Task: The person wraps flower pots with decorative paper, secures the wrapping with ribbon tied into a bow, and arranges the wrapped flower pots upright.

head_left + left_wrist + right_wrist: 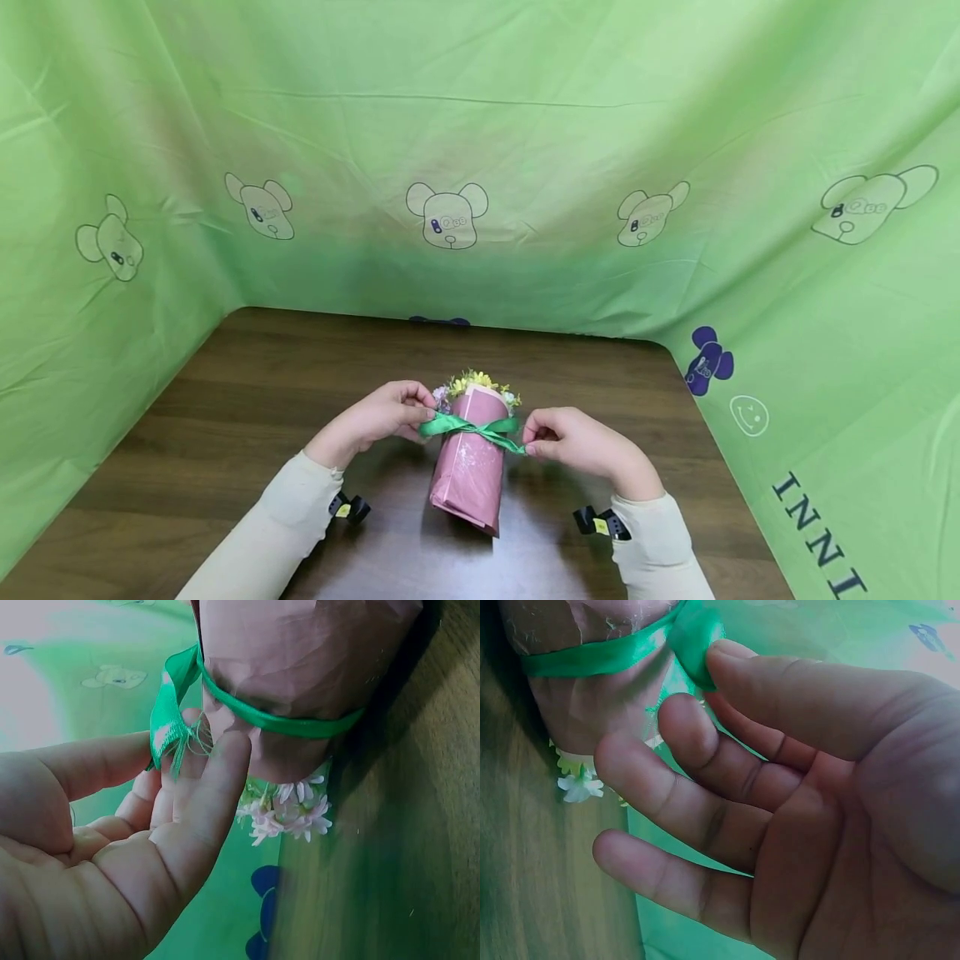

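Observation:
A bouquet wrapped in pink paper (pixel 467 477) lies on the table, its flowers (pixel 477 381) pointing away from me. Round its middle runs a green ribbon (pixel 491 431), crossed in a knot or bow at the front. On the left side, my left hand (pixel 382 419) pinches the ribbon between thumb and fingers; a frayed ribbon end (pixel 174 735) shows beside the thumb in the left wrist view. My right hand (pixel 581 442) pinches the other side of the ribbon, thumb against index finger, with the remaining fingers loosely bent. Pale pink blossoms (pixel 289 811) peek out below the paper.
The brown wooden table (pixel 247 392) is enclosed at the back and sides by green cloth (pixel 525 117) printed with bear heads. Black straps with small devices sit on both wrists, the left one (pixel 349 508) and the right one (pixel 600 522) close above the table.

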{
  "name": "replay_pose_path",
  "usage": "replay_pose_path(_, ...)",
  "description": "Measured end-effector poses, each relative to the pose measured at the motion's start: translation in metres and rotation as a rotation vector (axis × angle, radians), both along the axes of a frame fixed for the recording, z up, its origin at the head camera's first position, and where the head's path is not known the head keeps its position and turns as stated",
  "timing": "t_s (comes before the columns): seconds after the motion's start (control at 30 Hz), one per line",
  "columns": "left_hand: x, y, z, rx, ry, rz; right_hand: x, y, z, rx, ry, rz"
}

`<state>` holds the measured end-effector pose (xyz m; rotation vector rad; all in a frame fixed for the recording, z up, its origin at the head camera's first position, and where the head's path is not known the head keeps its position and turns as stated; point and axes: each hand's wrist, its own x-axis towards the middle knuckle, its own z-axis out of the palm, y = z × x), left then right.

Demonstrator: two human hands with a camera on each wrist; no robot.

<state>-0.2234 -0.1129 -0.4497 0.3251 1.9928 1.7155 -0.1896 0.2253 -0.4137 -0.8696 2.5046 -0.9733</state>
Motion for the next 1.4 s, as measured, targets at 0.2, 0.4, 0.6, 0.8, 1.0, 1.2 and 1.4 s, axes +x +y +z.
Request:
replay_pose_path(0.2, -0.001, -0.005, 0.0, -0.046, 0.004, -0.012, -0.002, 0.001, 0.001, 0.008, 0.055, -0.07)
replay_pose_path(0.4, -0.003, -0.006, -0.002, -0.088, 0.019, -0.01, -0.004, -0.004, -0.001, -0.017, 0.116, -0.279)
replay_pose_path(0.6, -0.001, -0.004, -0.006, -0.116, 0.02, -0.028, -0.007, -0.014, -0.009, -0.047, 0.032, -0.427)
replay_pose_path(0.8, 0.001, 0.002, -0.014, -0.116, -0.04, -0.033, -0.006, -0.028, -0.019, -0.128, -0.158, -0.525)
replay_pose_path(1.0, 0.004, 0.008, -0.019, -0.097, -0.094, -0.064, -0.006, -0.026, -0.026, -0.15, -0.39, -0.463)
replay_pose_path(1.2, 0.008, 0.011, -0.025, -0.103, -0.147, -0.123, -0.017, -0.017, -0.048, -0.322, -0.674, -0.338)
replay_pose_path(1.4, 0.007, 0.012, -0.029, -0.076, -0.182, -0.127, -0.02, -0.019, -0.061, -0.362, -0.762, -0.213)
